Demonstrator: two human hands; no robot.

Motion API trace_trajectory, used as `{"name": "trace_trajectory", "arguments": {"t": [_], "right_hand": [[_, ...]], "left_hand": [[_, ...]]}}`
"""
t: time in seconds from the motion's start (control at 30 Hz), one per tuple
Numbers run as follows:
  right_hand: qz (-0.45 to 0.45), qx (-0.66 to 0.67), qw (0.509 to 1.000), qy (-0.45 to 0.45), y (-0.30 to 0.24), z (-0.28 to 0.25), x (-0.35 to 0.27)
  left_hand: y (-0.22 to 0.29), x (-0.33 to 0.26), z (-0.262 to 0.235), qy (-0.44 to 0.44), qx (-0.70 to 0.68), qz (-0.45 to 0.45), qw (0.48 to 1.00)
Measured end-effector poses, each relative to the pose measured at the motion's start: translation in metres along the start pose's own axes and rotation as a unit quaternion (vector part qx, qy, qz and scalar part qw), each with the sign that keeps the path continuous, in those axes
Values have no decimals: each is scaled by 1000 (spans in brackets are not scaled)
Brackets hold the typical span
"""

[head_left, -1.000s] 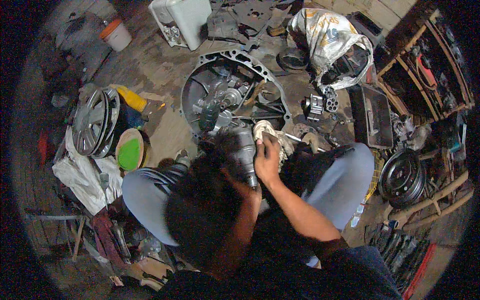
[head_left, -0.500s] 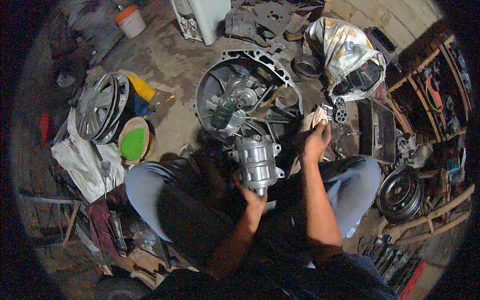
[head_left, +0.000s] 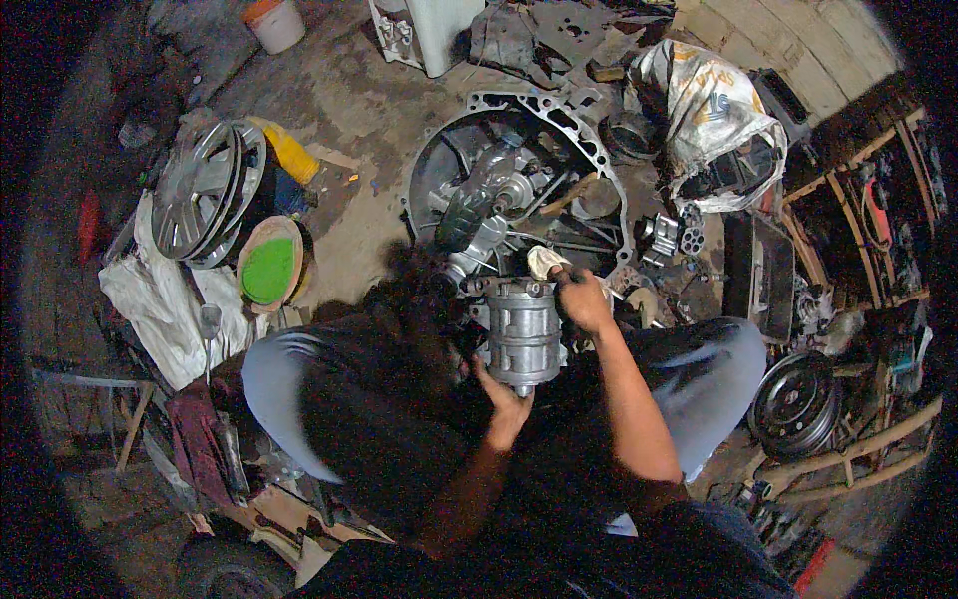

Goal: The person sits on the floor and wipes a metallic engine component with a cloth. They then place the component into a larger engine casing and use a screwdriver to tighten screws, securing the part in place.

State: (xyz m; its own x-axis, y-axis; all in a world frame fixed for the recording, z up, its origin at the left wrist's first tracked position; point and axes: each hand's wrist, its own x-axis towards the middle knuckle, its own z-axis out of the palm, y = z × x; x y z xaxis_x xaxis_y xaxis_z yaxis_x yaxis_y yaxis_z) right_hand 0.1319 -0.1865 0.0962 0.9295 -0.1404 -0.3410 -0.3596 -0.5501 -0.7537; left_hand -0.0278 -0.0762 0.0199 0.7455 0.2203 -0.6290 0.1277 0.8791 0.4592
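Observation:
A silver, ribbed cylindrical metal part (head_left: 525,339), resembling an air-conditioning compressor, is held upright between my knees. My left hand (head_left: 504,407) grips it from below, its fingers partly hidden behind the casing. At its upper right edge, my right hand (head_left: 584,301) pinches a pale cloth (head_left: 544,262) that sticks out past the fingers. Just beyond lies a large open gearbox housing (head_left: 621,205), with shafts and other metal parts inside. Right of the housing, a small silver metal block (head_left: 659,238) rests on the floor beside a round piece with holes (head_left: 691,232).
Wheel covers (head_left: 195,195) and a bowl with a green inside (head_left: 269,268) are at the left. On the right stand a white sack (head_left: 689,100), a dark tray (head_left: 758,280), a black wheel rim (head_left: 795,404) and a wooden rack (head_left: 813,240). A bucket (head_left: 276,28) stands far left.
My right hand has moved left with the cloth, from beside the small metal block to the cylindrical part's upper edge. The cylindrical part has turned slightly in my left hand. The view has shifted a little.

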Motion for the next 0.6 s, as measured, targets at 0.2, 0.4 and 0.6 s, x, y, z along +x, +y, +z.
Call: {"name": "trace_trajectory", "arguments": {"t": [0.2, 0.4, 0.6], "right_hand": [[-22, 102, 994, 9, 14, 11, -6], [-41, 175, 982, 59, 16, 19, -16], [-47, 252, 964, 72, -11, 13, -35]], "left_hand": [[-3, 19, -3, -28, -84, -39, 995], [-11, 20, -41, -126, 295, 236, 917], [16, 38, -30, -62, 454, 398, 795]]}}
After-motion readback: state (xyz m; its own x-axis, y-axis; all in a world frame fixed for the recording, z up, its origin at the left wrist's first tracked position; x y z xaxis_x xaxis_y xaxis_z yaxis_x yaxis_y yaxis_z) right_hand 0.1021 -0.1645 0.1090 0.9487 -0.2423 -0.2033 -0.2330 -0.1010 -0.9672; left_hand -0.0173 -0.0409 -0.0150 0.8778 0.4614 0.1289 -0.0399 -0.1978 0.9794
